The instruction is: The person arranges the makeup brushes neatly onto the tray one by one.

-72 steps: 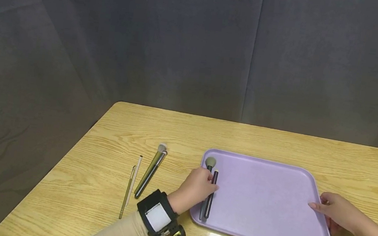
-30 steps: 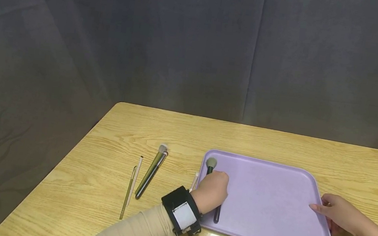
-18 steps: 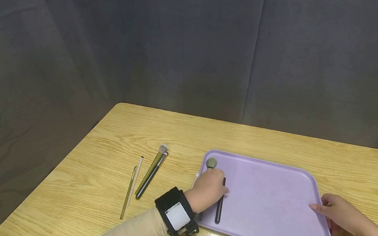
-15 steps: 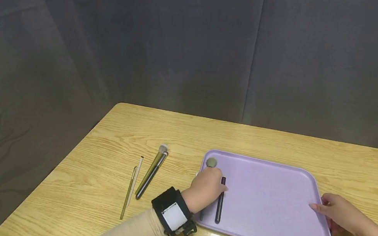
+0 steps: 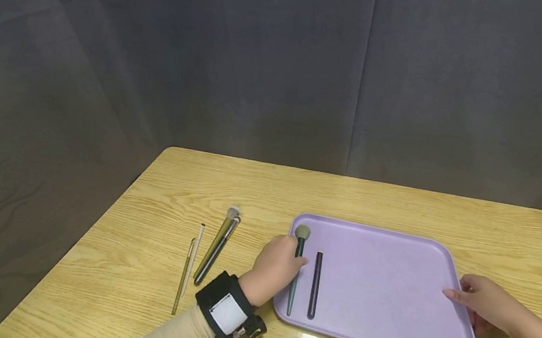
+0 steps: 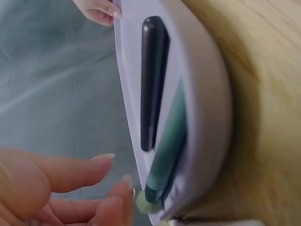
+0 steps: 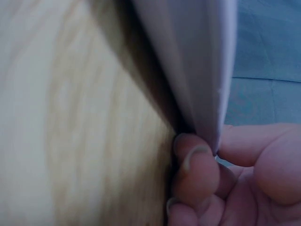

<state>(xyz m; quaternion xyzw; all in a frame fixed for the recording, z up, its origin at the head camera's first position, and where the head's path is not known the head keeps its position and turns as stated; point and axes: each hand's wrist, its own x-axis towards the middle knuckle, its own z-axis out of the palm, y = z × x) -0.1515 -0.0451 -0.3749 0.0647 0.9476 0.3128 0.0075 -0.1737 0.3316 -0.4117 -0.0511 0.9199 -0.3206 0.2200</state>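
Observation:
My left hand (image 5: 275,263) hovers at the left edge of the purple tray (image 5: 382,293); in the left wrist view its thumb and fingers stand apart with nothing between them. Beside its fingertips, a green-handled makeup brush (image 5: 292,291) with a fluffy head lies along the tray's left side. A black makeup brush (image 5: 315,285) lies to the right of it, roughly parallel. My right hand (image 5: 486,305) pinches the tray's right rim, thumb on top and fingers curled beneath, as the right wrist view shows.
Left of the tray, an olive-handled brush (image 5: 212,246) and a black-handled brush (image 5: 212,260) lie close together on the wooden table (image 5: 144,221). Two thin brushes, one white (image 5: 194,255) and one olive (image 5: 182,279), lie further left. A pale stick (image 6: 216,222) lies just outside the tray.
My left hand held the black brush, shifted it rightward on the tray and let go. It has since drawn back left, uncovering the green brush's handle. The right hand stays on the rim.

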